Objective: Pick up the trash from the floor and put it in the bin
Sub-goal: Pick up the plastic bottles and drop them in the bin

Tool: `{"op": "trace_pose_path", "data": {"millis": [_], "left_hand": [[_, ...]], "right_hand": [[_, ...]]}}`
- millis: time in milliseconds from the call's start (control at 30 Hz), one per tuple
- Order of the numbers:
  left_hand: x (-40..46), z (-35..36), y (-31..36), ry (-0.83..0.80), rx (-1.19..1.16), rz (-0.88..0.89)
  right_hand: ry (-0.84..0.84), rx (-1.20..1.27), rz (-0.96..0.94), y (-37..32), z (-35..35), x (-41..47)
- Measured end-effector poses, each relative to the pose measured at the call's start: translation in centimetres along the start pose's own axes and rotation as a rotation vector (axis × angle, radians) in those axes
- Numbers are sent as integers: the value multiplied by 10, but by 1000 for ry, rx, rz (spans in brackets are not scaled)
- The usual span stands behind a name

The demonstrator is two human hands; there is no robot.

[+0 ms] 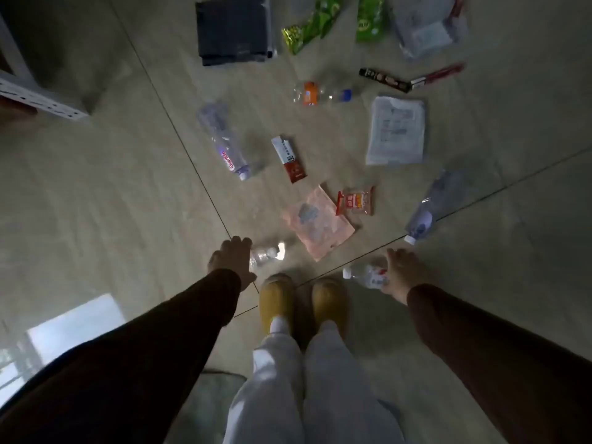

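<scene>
Person stands on pale grey tiled floor [96, 187] in yellow slippers [277, 299] & light grey trousers, both arms in dark brown sleeves reaching down. Left hand [231, 262] is curled around a small crumpled clear plastic bottle [267, 254] just left of the slippers; fingers wrap its near end, rest of it sticks out to the right. Right hand [404, 273] grips a second small clear plastic bottle w/ red-and-white label [365, 274] just right of the slippers, white cap pointing left. Whether either bottle is off the floor, can't tell. More trash lies further out: pale pink flat pouch [317, 224] & small red snack packet [355, 201] near centre, red-and-white sachet [289, 159], long clear bottle w/ purple label [222, 141] to the left, another clear bottle w/ white cap [431, 208] to the right, white folded paper sheet [396, 130], clear bottle w/ orange label & blue cap [322, 93], green wrappers [312, 25] & a dark grey flat folded bag [234, 28] at far edge. Bin not seen.
</scene>
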State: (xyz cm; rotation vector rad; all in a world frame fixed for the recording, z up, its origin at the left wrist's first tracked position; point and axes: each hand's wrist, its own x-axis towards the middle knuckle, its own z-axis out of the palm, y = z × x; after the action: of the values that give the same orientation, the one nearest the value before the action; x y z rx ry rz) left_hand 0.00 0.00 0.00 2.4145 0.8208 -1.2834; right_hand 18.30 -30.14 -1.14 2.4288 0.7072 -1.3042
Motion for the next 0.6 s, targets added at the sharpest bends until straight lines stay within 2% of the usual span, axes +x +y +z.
{"op": "trace_pose_path", "data": {"millis": [233, 333, 467, 600], "left_hand": [[90, 89, -9, -67, 281, -39], [106, 116, -14, -41, 329, -76], [107, 125, -14, 25, 178, -58], [95, 98, 12, 59, -133, 124]], "right_hand": [[30, -82, 33, 30, 111, 68], [62, -127, 63, 30, 131, 85], [103, -119, 81, 30, 141, 90], [151, 256, 101, 30, 114, 78]]}}
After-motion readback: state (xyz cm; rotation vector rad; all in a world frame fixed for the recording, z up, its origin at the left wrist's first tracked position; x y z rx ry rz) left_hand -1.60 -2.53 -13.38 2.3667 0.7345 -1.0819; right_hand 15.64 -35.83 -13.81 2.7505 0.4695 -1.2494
